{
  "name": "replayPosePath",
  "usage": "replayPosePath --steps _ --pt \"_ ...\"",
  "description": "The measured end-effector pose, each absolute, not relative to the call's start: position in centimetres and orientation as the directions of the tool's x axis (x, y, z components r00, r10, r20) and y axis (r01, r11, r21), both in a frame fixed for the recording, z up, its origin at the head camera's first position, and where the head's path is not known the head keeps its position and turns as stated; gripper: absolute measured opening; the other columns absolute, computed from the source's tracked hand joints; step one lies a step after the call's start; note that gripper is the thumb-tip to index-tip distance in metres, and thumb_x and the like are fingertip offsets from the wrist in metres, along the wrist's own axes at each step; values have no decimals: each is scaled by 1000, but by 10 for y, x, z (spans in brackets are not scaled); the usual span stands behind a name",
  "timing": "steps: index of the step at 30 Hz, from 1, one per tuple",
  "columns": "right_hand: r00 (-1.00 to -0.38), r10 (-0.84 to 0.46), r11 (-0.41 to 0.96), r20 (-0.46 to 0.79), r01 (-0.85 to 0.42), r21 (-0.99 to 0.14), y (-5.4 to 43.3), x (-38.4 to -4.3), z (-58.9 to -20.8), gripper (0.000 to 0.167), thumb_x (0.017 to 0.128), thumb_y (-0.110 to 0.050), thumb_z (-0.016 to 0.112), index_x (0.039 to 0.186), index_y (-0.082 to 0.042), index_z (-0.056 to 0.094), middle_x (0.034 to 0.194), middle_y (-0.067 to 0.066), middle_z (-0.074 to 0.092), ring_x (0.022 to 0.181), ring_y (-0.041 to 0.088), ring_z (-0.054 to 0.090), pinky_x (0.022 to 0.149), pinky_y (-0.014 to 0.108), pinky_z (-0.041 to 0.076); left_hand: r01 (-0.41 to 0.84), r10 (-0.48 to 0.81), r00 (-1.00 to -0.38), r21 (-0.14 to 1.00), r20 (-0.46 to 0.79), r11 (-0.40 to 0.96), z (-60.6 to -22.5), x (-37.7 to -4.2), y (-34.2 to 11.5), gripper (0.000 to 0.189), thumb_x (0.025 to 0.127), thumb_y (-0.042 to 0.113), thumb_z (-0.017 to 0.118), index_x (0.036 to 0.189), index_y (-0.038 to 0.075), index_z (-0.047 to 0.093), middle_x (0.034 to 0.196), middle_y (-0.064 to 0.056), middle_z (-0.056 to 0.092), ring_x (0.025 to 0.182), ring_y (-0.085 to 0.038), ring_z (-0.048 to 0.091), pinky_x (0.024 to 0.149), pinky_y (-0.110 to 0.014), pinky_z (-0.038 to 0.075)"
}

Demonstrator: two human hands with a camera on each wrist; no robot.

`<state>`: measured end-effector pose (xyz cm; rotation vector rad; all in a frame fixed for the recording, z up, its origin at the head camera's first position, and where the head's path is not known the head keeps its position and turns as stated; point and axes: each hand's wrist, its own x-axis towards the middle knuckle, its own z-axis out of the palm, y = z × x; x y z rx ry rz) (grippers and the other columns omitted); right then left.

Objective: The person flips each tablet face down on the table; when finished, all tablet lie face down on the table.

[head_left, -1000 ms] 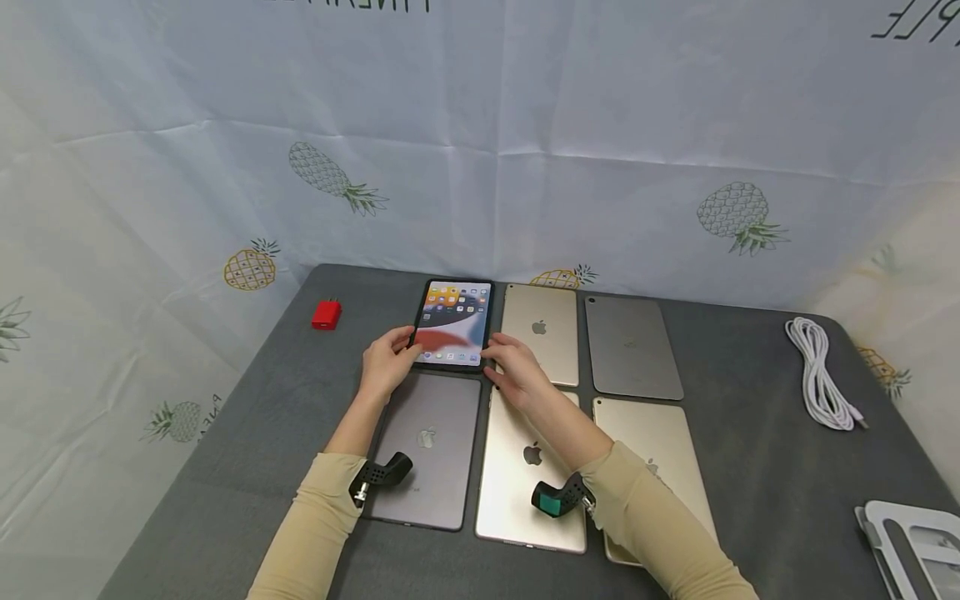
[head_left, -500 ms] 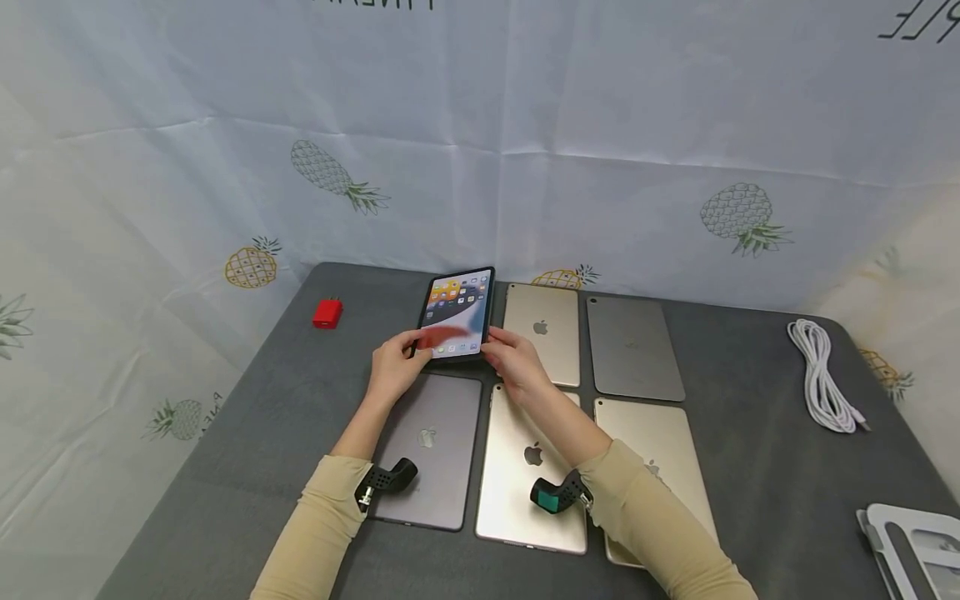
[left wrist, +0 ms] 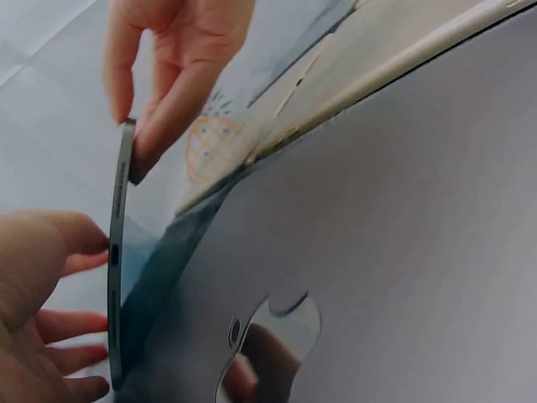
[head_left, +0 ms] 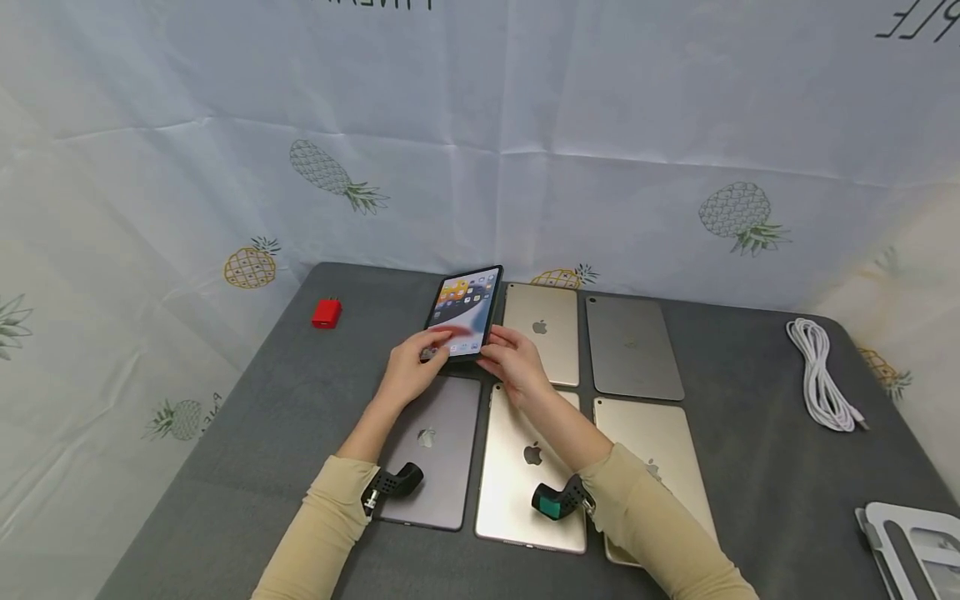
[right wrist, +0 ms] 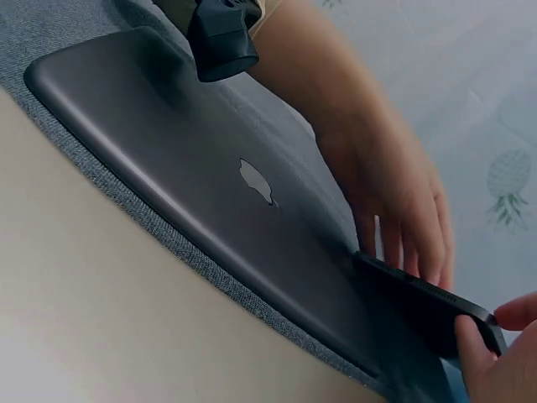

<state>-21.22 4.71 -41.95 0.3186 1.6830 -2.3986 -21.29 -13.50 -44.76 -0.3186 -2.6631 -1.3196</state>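
A tablet with its lit home screen facing up stands tilted, far edge raised, at the table's back. My right hand pinches its near right corner between thumb and fingers. In the left wrist view the tablet appears edge-on, and the thumb and fingertips of my left hand touch its screen side. The right wrist view shows the left hand above the tablet. Just in front lies a dark grey tablet, back up, below my left wrist. My right forearm crosses a gold tablet.
Back-up tablets lie to the right: one gold, one grey, one pale gold. A red charger plug sits at the left. A coiled white cable and a white stand are at the right.
The tablet has been tilted up from lying flat and shifted slightly right. My left hand has moved from its left edge onto the screen's lower part. The right hand keeps its corner.
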Motion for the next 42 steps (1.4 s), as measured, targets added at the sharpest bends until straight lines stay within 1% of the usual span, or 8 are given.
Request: replayPosePath --steps 3,5,12,17,23,29,38,42 --pt "-961 -32 -319 -274 270 -909 47 -209 -416 51 88 16 53 137 10 44 131 24 52 89 17 62 74 25 56 312 179 -950 729 256 610 -442 -210 -129 34 94 17 63 126 8 67 132 -14 60 121 -31 55 97 -49 45" --pt "-963 -34 -308 -266 264 -914 46 -206 -414 50 88 14 54 137 10 45 130 23 52 90 18 62 76 26 56 347 214 -938 693 274 632 -438 -208 -125 34 95 21 63 127 11 67 133 -11 59 125 -30 53 100 -49 43" --pt "-976 -73 -286 -207 219 -933 45 -198 -406 45 97 2 50 141 8 42 136 23 48 108 27 60 86 30 54 358 261 -934 656 245 664 -425 -202 -116 50 95 46 59 136 17 60 139 -10 55 129 -28 50 101 -50 43" --pt "-974 -106 -280 -199 221 -934 45 -194 -400 45 105 -17 40 144 5 39 142 21 42 118 31 55 91 31 52 346 249 -938 644 240 682 -422 -201 -115 57 92 52 62 138 18 58 139 -9 55 128 -30 50 100 -51 43" --pt "-973 -141 -284 -185 219 -934 45 -190 -397 53 105 -31 37 147 2 37 146 18 39 124 31 50 97 35 48 362 236 -929 578 284 732 -422 -202 -114 56 91 51 63 136 19 60 132 -8 61 116 -31 60 90 -49 50" --pt "-976 -181 -276 -121 168 -946 45 -187 -397 56 104 -37 36 148 -1 39 150 14 39 128 30 47 103 40 43 423 262 -898 532 354 734 -419 -201 -116 52 95 44 61 135 11 60 127 -14 63 107 -34 64 84 -49 52" --pt "-970 -231 -251 -69 128 -959 42 -188 -398 52 105 -33 37 145 -1 42 146 13 46 130 29 47 102 39 44 499 284 -850 509 443 701 -417 -203 -125 46 101 33 55 137 4 57 119 -17 67 95 -31 69 75 -45 56" --pt "-964 -249 -229 -96 155 -961 41 -190 -404 50 105 -29 38 145 1 42 144 17 47 132 34 45 102 39 44 506 251 -835 507 489 698 -415 -204 -128 45 103 31 51 136 1 55 120 -17 66 96 -29 69 77 -43 56"
